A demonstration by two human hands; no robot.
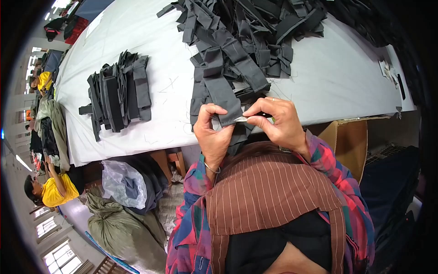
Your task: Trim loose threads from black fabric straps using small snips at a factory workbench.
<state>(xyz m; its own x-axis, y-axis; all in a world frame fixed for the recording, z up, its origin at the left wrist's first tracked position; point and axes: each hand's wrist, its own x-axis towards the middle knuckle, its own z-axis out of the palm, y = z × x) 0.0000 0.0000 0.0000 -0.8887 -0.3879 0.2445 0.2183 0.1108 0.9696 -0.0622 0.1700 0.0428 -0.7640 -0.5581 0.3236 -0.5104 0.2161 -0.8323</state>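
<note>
My left hand [213, 137] grips the near end of a dark grey fabric strip [222, 91], its thumb and bent forefinger closed on the cloth. The strip runs away from me over the table's near edge. My right hand [279, 119] is beside it, thumb and forefinger pinched on a small white piece [241, 119] at the strip's corner. Whether that piece is a label or thread is too small to tell. Under and beyond my hands lies a loose heap of similar grey strips [262, 50]. A neater pile of folded strips [118, 93] sits to the left.
White cloth covers the table [171, 112], with loose threads on it. A cardboard box [346, 144] stands under the right edge. At lower left are a clear plastic bag [123, 182] and a large olive sack [116, 228]. A person in yellow [59, 189] works farther left.
</note>
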